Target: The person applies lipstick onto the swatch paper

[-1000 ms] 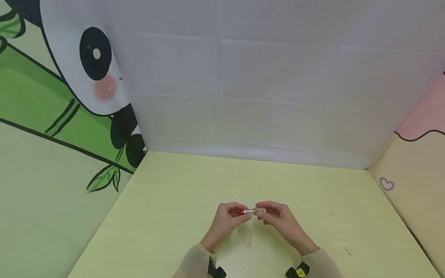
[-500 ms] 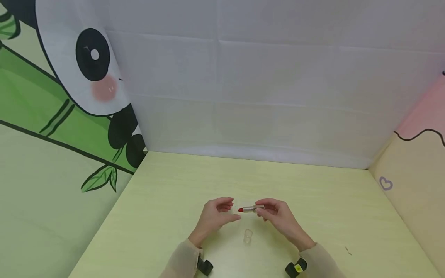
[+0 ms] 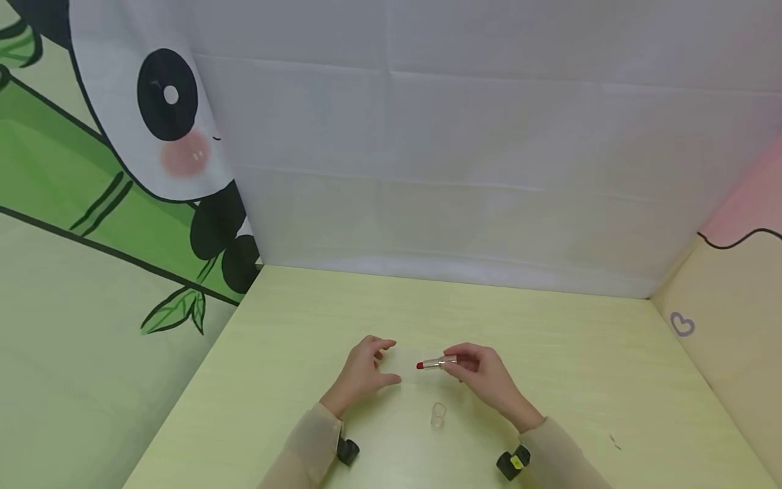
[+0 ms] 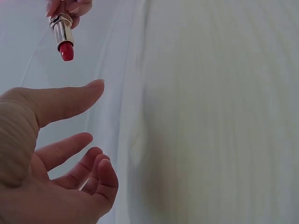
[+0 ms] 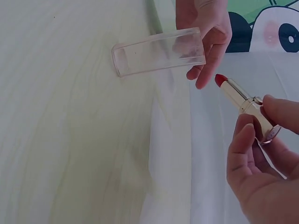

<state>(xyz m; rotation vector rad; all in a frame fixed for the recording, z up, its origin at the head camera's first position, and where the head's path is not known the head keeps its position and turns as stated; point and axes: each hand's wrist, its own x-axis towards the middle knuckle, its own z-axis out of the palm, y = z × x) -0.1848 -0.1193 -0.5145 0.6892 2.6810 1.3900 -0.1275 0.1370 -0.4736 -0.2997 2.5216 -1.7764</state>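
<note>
A red lipstick (image 3: 435, 363) in a gold-silver tube, its bullet exposed, points leftward above the table. My right hand (image 3: 485, 377) pinches the base of the tube between thumb and fingers; the right wrist view shows the lipstick (image 5: 238, 95) closely. To the left, my left hand (image 3: 362, 372) holds nothing, thumb and fingers spread apart with a gap between them and the red tip. In the left wrist view the left hand's fingers (image 4: 100, 175) bend loosely. A clear plastic cap (image 3: 438, 415) stands on the table between the forearms, nearer the body; the right wrist view shows the cap (image 5: 159, 52) large.
The pale yellow table (image 3: 318, 309) meets a white sheet (image 3: 452, 156) at the back. A panda-and-bamboo wall (image 3: 177, 156) rises on the left and a cream wall (image 3: 727, 319) on the right. A small dark mark (image 3: 615, 442) lies on the table's right side.
The left hand has let go of the lipstick's red end and drawn away to the left, fingers spreading. The right hand keeps hold of the lipstick and has shifted slightly up and left.
</note>
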